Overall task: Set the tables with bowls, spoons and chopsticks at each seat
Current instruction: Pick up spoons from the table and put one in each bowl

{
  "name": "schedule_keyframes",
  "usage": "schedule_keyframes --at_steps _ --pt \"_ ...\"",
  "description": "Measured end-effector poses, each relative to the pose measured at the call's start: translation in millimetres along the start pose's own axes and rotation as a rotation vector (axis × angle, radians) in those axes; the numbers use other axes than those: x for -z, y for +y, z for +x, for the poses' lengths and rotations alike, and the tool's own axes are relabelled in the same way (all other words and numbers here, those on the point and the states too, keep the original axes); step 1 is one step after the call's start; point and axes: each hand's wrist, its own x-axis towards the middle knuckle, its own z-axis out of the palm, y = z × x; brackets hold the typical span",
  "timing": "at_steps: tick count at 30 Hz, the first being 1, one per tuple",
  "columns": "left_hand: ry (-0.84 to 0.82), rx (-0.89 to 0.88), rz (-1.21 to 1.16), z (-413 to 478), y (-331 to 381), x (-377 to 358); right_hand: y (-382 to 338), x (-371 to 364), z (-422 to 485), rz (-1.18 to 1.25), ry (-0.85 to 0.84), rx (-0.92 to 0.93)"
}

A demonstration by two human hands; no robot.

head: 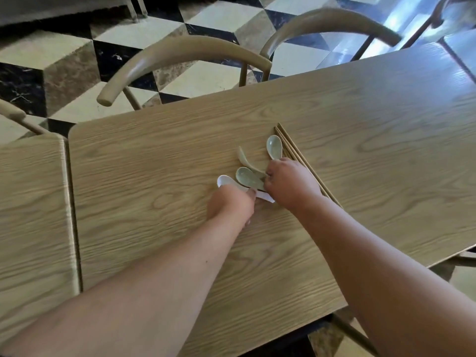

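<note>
Several ceramic spoons lie fanned out in the middle of the wooden table (159,161). A white spoon (224,180) is nearest the left, with my left hand (230,206) closed over its handle. Two pale green spoons (246,175) (274,146) and a cream spoon (243,157) on its side spread from under my right hand (289,184), which grips their handles. A bundle of brown chopsticks (291,145) lies diagonally just right of the spoons, partly hidden under my right hand and forearm. No bowl is in view.
A second wooden table (31,202) butts against the left edge with a narrow gap. Two curved-back chairs (180,51) (329,20) stand along the far side on a checkered floor. Another table's corner (461,45) shows at the top right.
</note>
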Motion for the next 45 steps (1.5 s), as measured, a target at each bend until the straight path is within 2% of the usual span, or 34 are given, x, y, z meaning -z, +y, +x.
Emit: schedule_keyframes --at_steps 5,9,18,25,30,37,43,45 --pt "-0.047 0.06 -0.141 -2 2 6 4 7 -4 0.124 0.069 -0.113" --pt "-0.042 0.093 -0.289 -8 0 8 11 10 -11 0.129 0.109 -0.248" --pt "0.055 0.113 -0.385 -36 13 -8 2 8 -14 0.059 0.012 -0.245" --pt "0.18 0.065 -0.17 -34 17 -15 -7 3 -13 0.075 -0.09 -0.312" --pt "0.113 0.011 -0.044 -32 15 -3 -17 -13 -30 0.14 -0.189 -0.286" --pt "0.073 -0.107 0.213 -23 2 5 -32 -18 -54 0.503 -0.236 -0.364" --pt "0.006 -0.146 0.229 -29 -16 22 -42 -36 -72 0.724 -0.246 -0.376" --pt "-0.008 -0.129 0.082 -28 -38 37 -54 -38 -82 0.799 -0.235 -0.377"
